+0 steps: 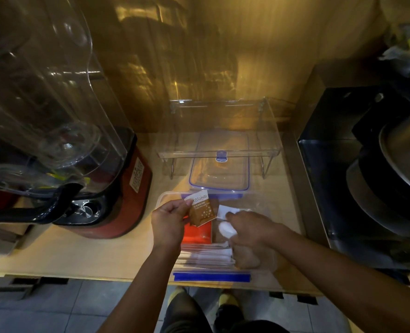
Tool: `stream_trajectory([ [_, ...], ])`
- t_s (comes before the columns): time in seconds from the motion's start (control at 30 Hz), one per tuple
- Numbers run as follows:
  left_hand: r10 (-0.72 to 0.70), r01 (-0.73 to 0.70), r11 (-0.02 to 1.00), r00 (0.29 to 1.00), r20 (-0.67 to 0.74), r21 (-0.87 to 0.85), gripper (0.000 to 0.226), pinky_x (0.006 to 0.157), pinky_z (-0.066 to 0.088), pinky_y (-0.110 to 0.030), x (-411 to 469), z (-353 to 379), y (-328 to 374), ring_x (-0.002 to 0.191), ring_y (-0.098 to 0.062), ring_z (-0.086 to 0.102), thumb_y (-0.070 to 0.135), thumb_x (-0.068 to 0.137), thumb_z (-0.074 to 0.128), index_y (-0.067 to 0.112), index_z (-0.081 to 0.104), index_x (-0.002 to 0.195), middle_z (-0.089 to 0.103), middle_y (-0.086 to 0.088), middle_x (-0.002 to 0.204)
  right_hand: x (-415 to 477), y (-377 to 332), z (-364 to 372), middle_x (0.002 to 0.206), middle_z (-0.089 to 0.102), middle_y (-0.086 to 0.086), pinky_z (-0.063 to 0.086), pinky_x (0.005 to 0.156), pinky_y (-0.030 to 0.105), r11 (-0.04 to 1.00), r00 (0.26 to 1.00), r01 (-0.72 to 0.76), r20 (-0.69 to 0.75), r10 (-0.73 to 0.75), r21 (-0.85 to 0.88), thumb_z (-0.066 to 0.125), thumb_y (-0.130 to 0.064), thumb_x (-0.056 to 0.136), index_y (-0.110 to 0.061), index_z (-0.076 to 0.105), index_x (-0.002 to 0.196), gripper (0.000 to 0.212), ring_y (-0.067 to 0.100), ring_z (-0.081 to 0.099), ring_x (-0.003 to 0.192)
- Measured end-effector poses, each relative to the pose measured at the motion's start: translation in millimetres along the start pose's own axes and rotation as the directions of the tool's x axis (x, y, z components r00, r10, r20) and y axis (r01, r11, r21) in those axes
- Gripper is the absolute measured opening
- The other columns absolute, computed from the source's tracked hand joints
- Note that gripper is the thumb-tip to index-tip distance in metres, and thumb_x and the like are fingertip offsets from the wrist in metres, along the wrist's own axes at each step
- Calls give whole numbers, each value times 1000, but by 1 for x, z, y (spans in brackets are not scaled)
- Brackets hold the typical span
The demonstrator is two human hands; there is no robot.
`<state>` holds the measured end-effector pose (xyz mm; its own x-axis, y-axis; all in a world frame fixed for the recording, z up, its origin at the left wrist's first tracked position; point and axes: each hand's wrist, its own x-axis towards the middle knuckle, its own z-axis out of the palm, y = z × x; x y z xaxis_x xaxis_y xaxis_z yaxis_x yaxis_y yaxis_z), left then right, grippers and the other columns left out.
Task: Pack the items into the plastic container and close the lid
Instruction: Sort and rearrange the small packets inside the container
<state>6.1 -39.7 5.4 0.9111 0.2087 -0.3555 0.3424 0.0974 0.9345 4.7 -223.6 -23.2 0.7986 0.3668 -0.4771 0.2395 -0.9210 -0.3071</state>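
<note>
The left hand (169, 223) pinched a brown sachet (202, 211) above the clear plastic container (165, 197) on the desk (103, 255). The right hand (249, 228) reached inside, gripping a white item (226, 229). The blue-edged lid (220, 173) lay just behind.

A red-based blender (117, 188) with a clear jug (42, 92) stands at the left of the wooden desk (78, 255). A clear acrylic shelf (219, 131) sits at the back. Dark metal pans (391, 188) are stacked at right, above grey floor tiles (54, 308).

Blender (54, 131) cut off left; packet (202, 211) print perhaps unreadable.
</note>
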Motion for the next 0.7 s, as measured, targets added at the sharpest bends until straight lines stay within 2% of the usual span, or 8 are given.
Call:
stream_trajectory([
  [0.13,12,-12,1000,1000,28,-2,12,50,54,-18,-5,-6,-2,59,-7,70,7,84,65,11,70,73,74,5,62,3,-5,-17,112,62,12,37,69,27,992,998,50,-43,-45,119,62,-21,82,-10,56,109,30,20,56,90],
  [0.23,-5,3,1000,998,70,22,12,50,54,-19,-9,-10,-2,63,-11,72,7,84,64,9,70,74,75,2,66,2,1,-33,112,64,7,44,77,31,983,986,9,-166,23,186,60,-21,86,-11,58,113,29,22,60,99],
  [0.33,-62,53,996,988,139,73,10,56,56,-25,-15,-7,-6,72,-21,73,9,85,64,6,70,78,75,-6,75,-5,4,-48,99,67,3,48,77,24,883,961,85,-271,48,461,56,-12,89,-10,63,106,18,17,62,93],
  [0.43,-127,107,988,973,193,110,11,64,58,-37,-25,4,-12,72,-26,70,8,83,65,6,70,73,73,-12,76,-16,0,-61,94,64,-6,45,73,8,767,982,142,-189,-27,626,61,-11,87,-11,63,111,24,6,60,88],
  [0.5,-160,130,982,958,238,137,13,65,55,-37,-31,13,-15,66,-28,65,7,83,65,6,70,70,69,-15,72,-23,-3,-63,101,63,-5,44,75,5,799,992,128,-91,-92,588,64,-13,86,-11,61,117,32,2,58,91],
  [0.57,-192,147,974,939,284,170,13,58,53,-32,-33,21,-18,60,-26,60,7,83,65,4,69,70,65,-17,68,-27,-3,-60,111,63,0,44,80,11,851,994,91,5,-109,518,62,-8,86,-10,57,123,37,7,58,99],
  [0.63,-237,181,964,916,324,193,15,47,50,-25,-34,28,-22,48,-21,58,5,83,65,2,66,68,63,-14,60,-29,-2,-54,113,65,6,45,78,16,900,997,65,16,-80,431,57,-3,87,-9,59,120,33,13,60,101],
  [0.7,-274,202,952,895,351,228,18,42,49,-22,-34,35,-25,44,-18,56,3,83,65,2,63,65,61,-11,56,-29,1,-48,105,67,7,45,75,21,950,999,45,-4,-46,307,53,-1,86,-7,64,110,27,15,60,92],
])
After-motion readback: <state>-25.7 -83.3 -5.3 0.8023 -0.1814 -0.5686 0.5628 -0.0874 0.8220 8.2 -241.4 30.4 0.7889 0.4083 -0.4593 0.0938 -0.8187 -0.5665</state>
